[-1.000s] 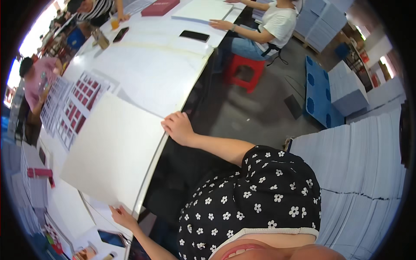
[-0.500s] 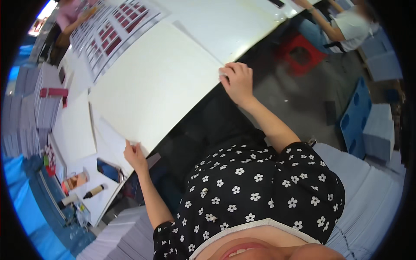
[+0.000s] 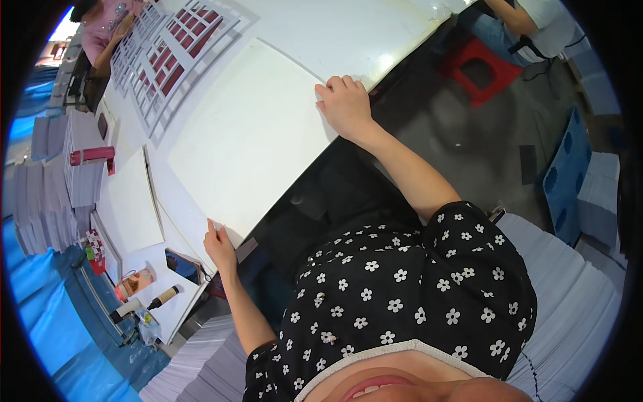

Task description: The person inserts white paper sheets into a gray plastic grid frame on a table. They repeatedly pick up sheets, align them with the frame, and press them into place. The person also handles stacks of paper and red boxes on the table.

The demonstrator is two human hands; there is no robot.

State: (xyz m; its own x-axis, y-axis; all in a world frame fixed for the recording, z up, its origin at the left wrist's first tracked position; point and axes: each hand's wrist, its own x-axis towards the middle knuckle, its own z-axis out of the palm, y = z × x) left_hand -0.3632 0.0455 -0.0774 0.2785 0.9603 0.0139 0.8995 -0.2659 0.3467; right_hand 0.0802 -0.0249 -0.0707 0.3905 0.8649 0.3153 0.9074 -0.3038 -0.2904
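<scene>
A large plain white board (image 3: 248, 134) lies across the white table in front of me. My left hand (image 3: 220, 248) is at its near left corner, fingertips pressed along the edge. At the right corner my right hand (image 3: 345, 107) has its fingers curled over the board's edge, with the thumb on the near side. The undersides of both grips are hidden. Beyond the board lies a white lattice panel (image 3: 175, 53) of crossed bars, with dark red showing through some openings.
On the left stand a dark red cylinder (image 3: 92, 156), another white board (image 3: 132, 204), a phone (image 3: 183, 266), a jar (image 3: 134, 285) and a small bottle (image 3: 164, 297). White sheet stacks (image 3: 47, 208) rise beyond. A co-worker in pink (image 3: 100, 33) is far left; a red stool (image 3: 479, 70) stands right.
The white board has shifted a little away from the table's near edge and lies lower on the table. My right hand has moved left with it; my left hand slightly right and down.
</scene>
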